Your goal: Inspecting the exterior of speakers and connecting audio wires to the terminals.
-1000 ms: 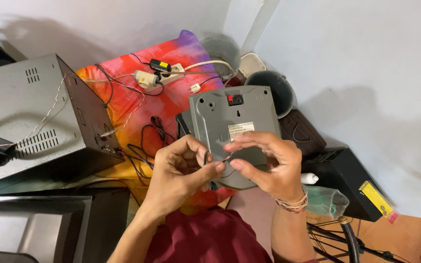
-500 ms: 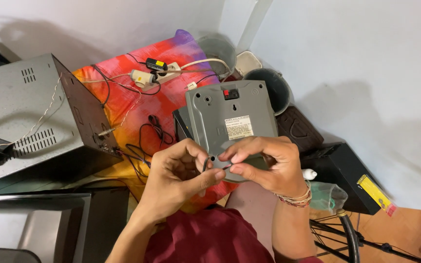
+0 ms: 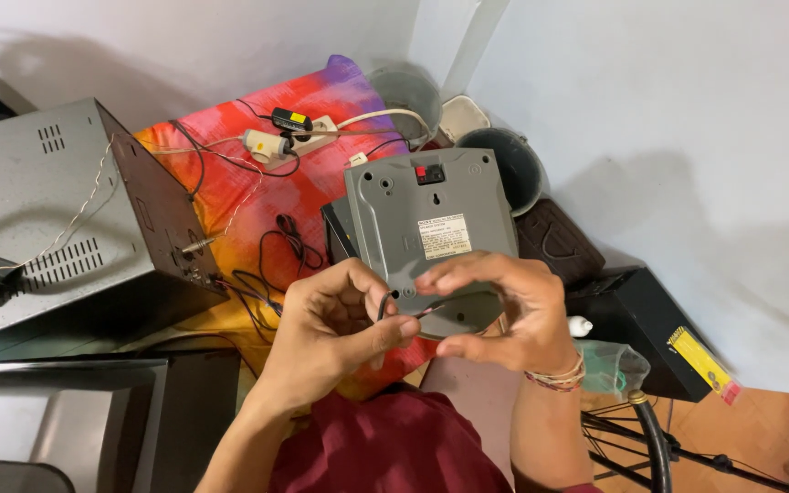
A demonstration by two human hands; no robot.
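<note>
Up close, both hands' fingers pinched on a thin wire (image 3: 410, 313): left hand (image 3: 340, 329), right hand (image 3: 509, 310), against grey speaker box (image 3: 431, 228).

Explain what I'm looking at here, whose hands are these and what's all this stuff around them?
This is one view from a camera worn on a person's head, looking down at their own two bare hands. The left hand and the right hand pinch a thin dark wire between the fingertips, in front of a grey box-shaped device with a white label and a small red-and-black terminal. Beneath lies a bright red, orange and purple cloth with tangled cables and a white power strip. On the left stands a large grey metal case with vent slots. A dark box sits on the right, by the white wall.
</note>
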